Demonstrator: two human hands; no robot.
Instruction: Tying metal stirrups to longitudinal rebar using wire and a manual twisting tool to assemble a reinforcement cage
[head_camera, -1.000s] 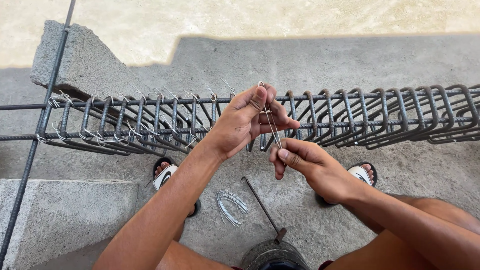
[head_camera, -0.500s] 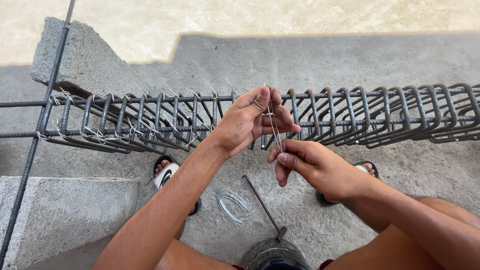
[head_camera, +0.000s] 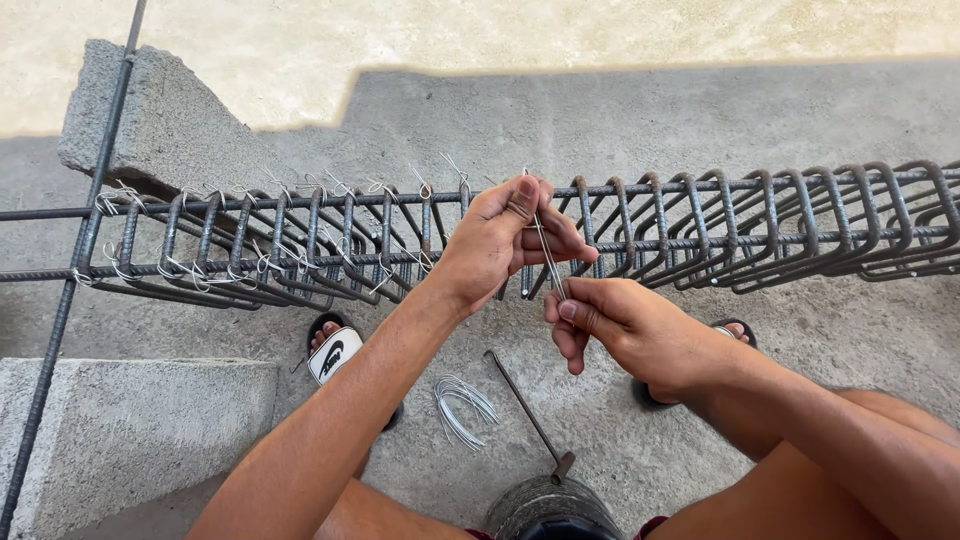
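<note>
A long cage of steel bars and rectangular stirrups (head_camera: 720, 220) runs left to right at waist height. My left hand (head_camera: 500, 240) rests on the cage's top bar and pinches the upper end of a thin folded tie wire (head_camera: 548, 255). My right hand (head_camera: 625, 325) sits just below and nearer me, pinching the lower end of the same wire. The stirrups to the left carry twisted wire ties (head_camera: 420, 190); those to the right carry none that I can see.
A bundle of bent tie wires (head_camera: 460, 405) and a hook tool with a wooden handle (head_camera: 530, 415) lie on the concrete floor below. Concrete blocks (head_camera: 140, 120) support the cage at left. A single bar (head_camera: 80, 260) crosses at far left. My sandalled feet (head_camera: 335, 350) stand underneath.
Both hands have held nearly still on the wire; my right hand has shifted very slightly along its lower end.
</note>
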